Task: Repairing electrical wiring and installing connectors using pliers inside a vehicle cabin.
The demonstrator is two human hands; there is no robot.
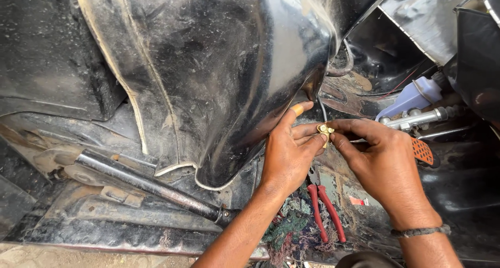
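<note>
Both hands met over the vehicle's grimy floor [104, 231], close under the curved black body panel [208, 65]. The left hand [289, 153] and the right hand [383, 161] each pinched a small brass fitting [325, 130] between thumb and fingertips, narrow grips closed on it from either side, and it was held in the air just beside the panel's lower edge. To my eye the work wanted steady, opposed fingers and slow turning, since a piece that small would slip easily onto the dirty floor. The brass looked bright, angular and hard against the dull, dusty black metal, which was smooth, glossy in patches and scuffed. Red-handled pliers [325, 213] lay on a tangled rag [289, 229] near the floor's front edge, below the hands. An orange-patterned handle [423, 151] showed behind the right hand.
</note>
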